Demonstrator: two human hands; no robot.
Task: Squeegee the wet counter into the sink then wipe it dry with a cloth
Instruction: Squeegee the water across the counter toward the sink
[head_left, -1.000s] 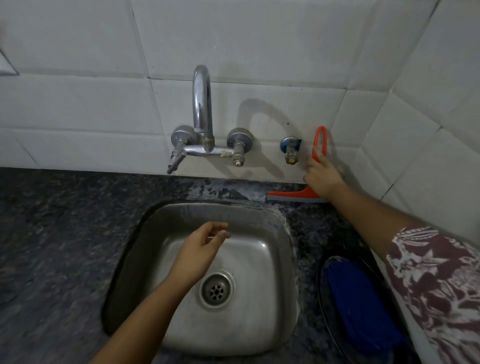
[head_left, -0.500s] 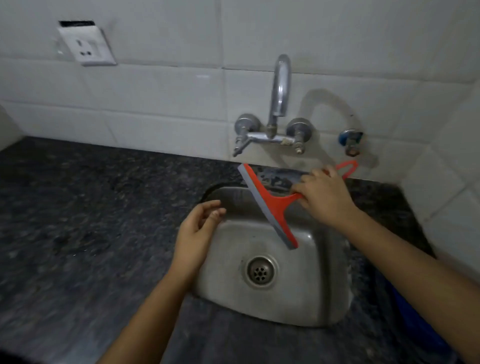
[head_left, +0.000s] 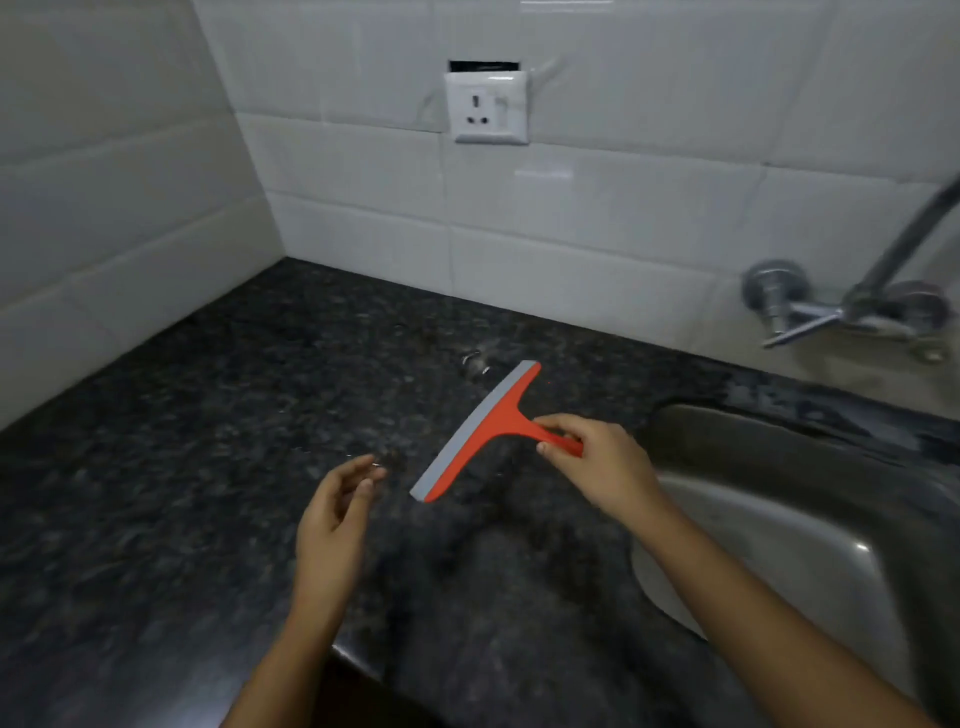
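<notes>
Head view: one orange-red plastic T-shaped squeegee (head_left: 500, 425) with a grey rubber blade is over the dark speckled granite counter (head_left: 208, 467), just left of the sink. Its blade runs diagonally from near-left to far-right, with the grey edge turned left. Whether the blade touches the stone cannot be told.

Two bare hands show. The right hand (head_left: 602, 467) pinches the squeegee's orange handle, with thumb and fingers curled round it. The left hand (head_left: 332, 525) hovers over the counter near the blade's near end, holding nothing, its fingers loosely bent and apart from the squeegee.

A few small bright glints (head_left: 475, 364) lie on the counter just beyond the blade's far end.

One stainless steel sink (head_left: 779, 519) sits at the right edge, partly cut off. One chrome wall tap (head_left: 852, 306) with two round valve bodies stands on the far wall above it. One white wall socket (head_left: 487, 106) is set in the white glazed tiles (head_left: 597, 218) at far centre.

Half a second ago the squeegee was over the sink basin; now it is over the counter to the left. The left hand was at the sink's rim and now is over the stone. The view has swung left, so the sink now sits at the right edge.
</notes>
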